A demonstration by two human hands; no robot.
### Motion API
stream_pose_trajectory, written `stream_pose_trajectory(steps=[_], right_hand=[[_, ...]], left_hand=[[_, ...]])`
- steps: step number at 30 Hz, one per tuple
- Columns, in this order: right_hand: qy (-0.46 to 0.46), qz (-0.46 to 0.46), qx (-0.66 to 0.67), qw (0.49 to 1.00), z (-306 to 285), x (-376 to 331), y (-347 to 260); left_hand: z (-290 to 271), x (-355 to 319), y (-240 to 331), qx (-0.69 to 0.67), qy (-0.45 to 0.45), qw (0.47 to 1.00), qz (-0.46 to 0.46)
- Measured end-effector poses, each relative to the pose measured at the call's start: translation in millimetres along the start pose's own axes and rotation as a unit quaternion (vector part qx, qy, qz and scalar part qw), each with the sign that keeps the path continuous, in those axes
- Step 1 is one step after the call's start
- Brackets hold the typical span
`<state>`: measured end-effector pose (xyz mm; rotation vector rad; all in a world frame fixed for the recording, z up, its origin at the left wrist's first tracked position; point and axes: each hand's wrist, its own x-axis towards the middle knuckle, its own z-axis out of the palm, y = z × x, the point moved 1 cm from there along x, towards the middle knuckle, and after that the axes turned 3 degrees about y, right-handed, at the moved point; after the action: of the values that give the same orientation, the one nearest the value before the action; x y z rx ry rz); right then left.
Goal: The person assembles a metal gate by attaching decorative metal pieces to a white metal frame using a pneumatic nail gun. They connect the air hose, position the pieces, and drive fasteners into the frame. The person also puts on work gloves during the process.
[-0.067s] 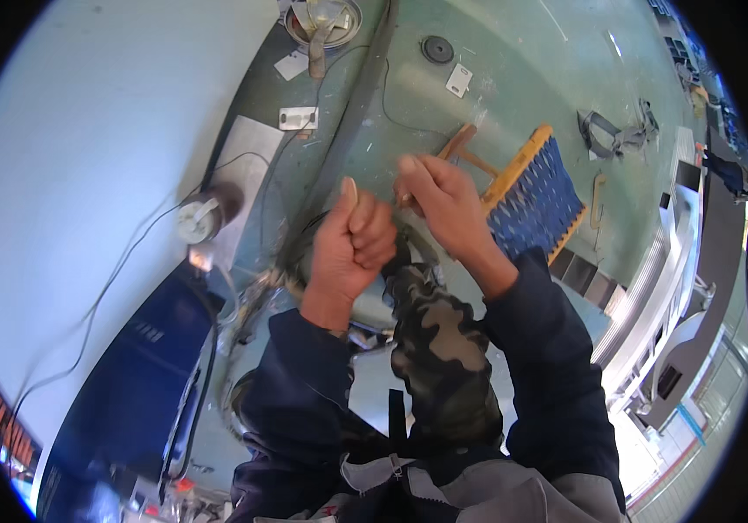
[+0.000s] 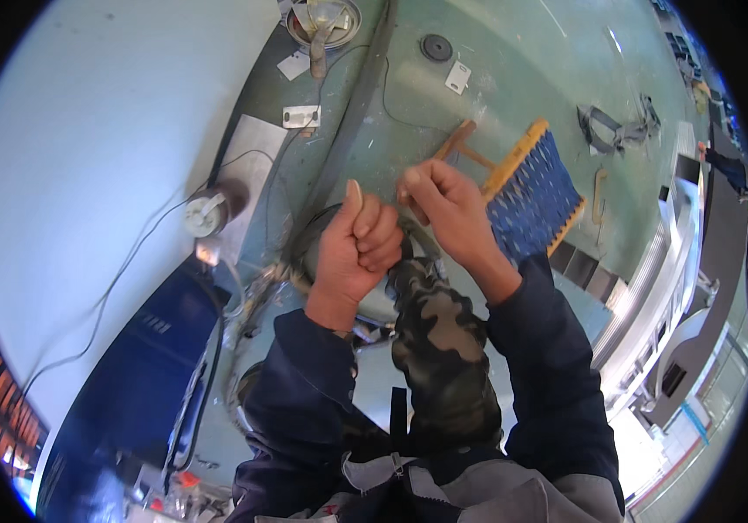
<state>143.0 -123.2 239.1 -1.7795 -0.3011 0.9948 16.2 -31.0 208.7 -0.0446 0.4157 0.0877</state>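
Observation:
Raised above my lap, my left hand (image 2: pixel 358 240) is closed in a fist with the thumb up. My right hand (image 2: pixel 445 205) is closed beside it, thumb and forefinger pinched. A small gap separates the two. Whatever the fingers may hold is hidden or too small to name. Beneath them is my camouflage trouser leg (image 2: pixel 443 349). Just past the right hand stands a wooden stool (image 2: pixel 535 196) with a blue woven seat. Partly covered by the left hand and forearm, a dark round hoop (image 2: pixel 308 248) lies on the floor.
A large pale panel (image 2: pixel 104 131) fills the left, with a cylindrical pot (image 2: pixel 206 215) and cable at its edge. Farther off are a metal bowl (image 2: pixel 339 35), a black disc (image 2: pixel 436 48), slotted metal plates (image 2: pixel 457 78) and a grey strap (image 2: pixel 605 131). Metal profiles (image 2: pixel 653 279) line the right.
Both hands keep their closed shape and stay close together. The right hand sits slightly lower, and the whole view has shifted a little.

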Motion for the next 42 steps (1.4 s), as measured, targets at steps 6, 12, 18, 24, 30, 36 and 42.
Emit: stream_pose_trajectory(steps=[6,12,18,24,30,36,42], right_hand=[[0.048,-0.057,0.191,0.979,-5,-117,-61],[-0.007,0.042,0.281,0.959,-6,-266,-185],[0.147,0.030,0.294,0.944,28,-477,-229],[0.282,0.025,0.351,0.893,37,-596,-235],[0.318,-0.149,0.443,0.825,58,-647,-210],[0.336,-0.214,0.528,0.750,49,-726,-170],[0.473,-0.083,0.540,0.691,29,-858,-149]], left_hand=[[107,-75,-35,0.048,-0.009,0.997,-0.066],[211,-176,-81,0.148,0.061,0.970,-0.185],[272,-341,-155,0.217,0.182,0.922,-0.265],[307,-413,-199,0.365,-0.037,0.846,-0.386],[321,-446,-226,0.376,-0.061,0.813,-0.440],[324,-482,-299,0.413,-0.082,0.753,-0.506],[306,-531,-404,0.458,-0.101,0.637,-0.612]])
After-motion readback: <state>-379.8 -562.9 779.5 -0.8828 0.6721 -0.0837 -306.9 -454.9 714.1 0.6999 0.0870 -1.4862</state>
